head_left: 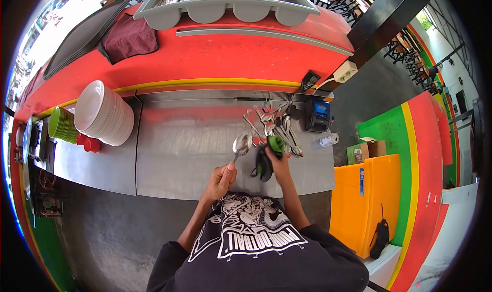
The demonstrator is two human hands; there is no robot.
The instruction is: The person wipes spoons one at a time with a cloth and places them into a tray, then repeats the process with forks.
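Note:
My left hand is closed round the handle of a large metal spoon, whose bowl points up and away from me. In my right hand is a dark cloth with a green part, bunched beside the spoon and apart from it. Just beyond the cloth, a loose pile of spoons and forks lies on the metal counter. The cloth and my right hand hide part of this pile.
White plates, green bowls and red cups stand at left. A grey cutlery tray sits on the red ledge. Right of the pile are a blue-black device and a can; an orange box stands farther right.

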